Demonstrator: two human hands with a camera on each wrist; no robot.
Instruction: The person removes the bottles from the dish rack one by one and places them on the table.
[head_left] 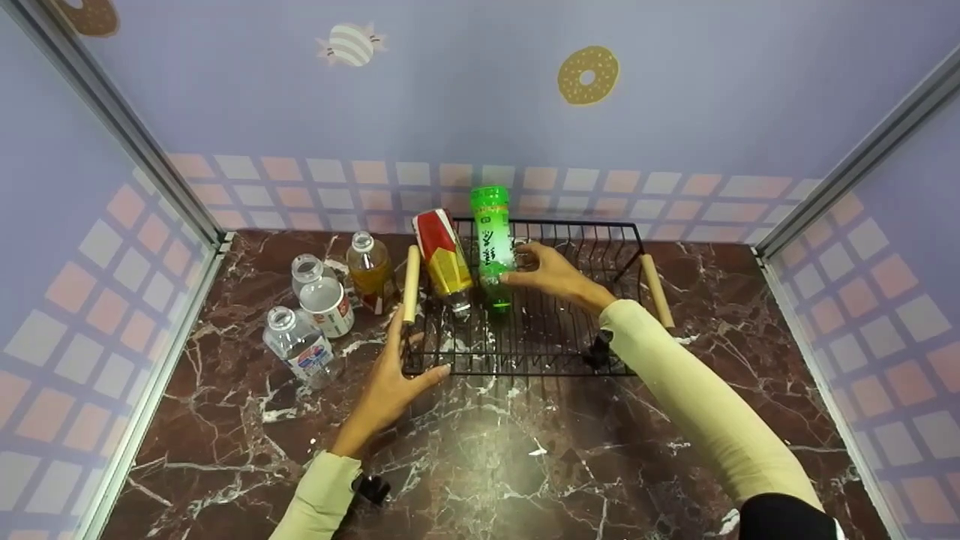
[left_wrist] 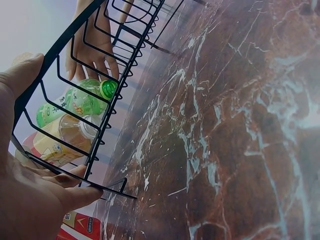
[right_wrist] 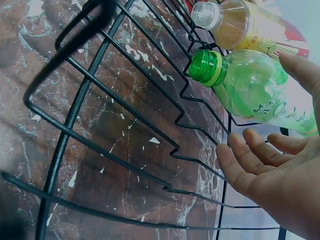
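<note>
A black wire dish rack [head_left: 525, 373] with wooden handles stands on the marbled top. My left hand [head_left: 390, 386] holds its front left corner, thumb by the front rail and fingers round the end wires in the left wrist view. Inside, a green bottle [head_left: 491, 244] leans cap-down against the back. To its left, a bottle with a red and yellow label [head_left: 444, 255] leans the same way. My right hand [head_left: 555, 276] is just right of the green bottle, thumb near its label. In the right wrist view its fingers [right_wrist: 265, 150] are loosely spread, around nothing.
Left of the rack stand several uncapped bottles: a clear bottle [head_left: 304, 352] in front, a white-labelled bottle [head_left: 328, 304] and one with amber contents [head_left: 371, 274]. Patterned panels [head_left: 480, 112] close off the back and both sides.
</note>
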